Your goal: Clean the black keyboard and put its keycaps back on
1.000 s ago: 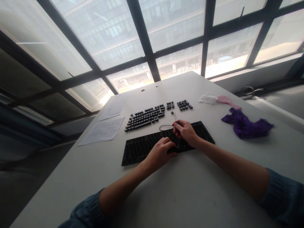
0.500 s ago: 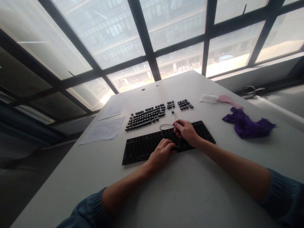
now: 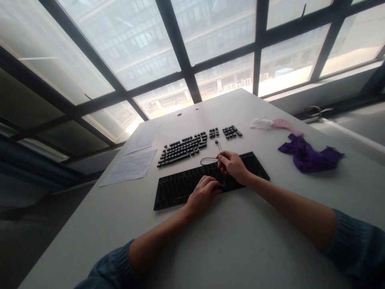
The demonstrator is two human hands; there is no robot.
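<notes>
Over the keyboard (image 3: 180,183) on the surface (image 3: 240,228), our right hand's grip (image 3: 234,166) pinches a wire keycap puller (image 3: 220,147); we cannot tell our left hand's (image 3: 203,196). Slackly pinched, the puller could slip into the keycaps (image 3: 184,148).

Daylight reaches me through the big window (image 3: 153,36), with the hardest glare along its lower panes, where the scene outside washes out to near white. On my screen the table (image 3: 180,261) is pale at its far end and turns grey toward me, with soft, faint shadow beneath the arms (image 3: 162,230). The keyboard (image 3: 183,180) is so dark that I can barely separate its details. Writing on the paper (image 3: 129,166) smudges, the floor (image 3: 45,228) sinks into gloom, and the wide lens stretches the edges.
</notes>
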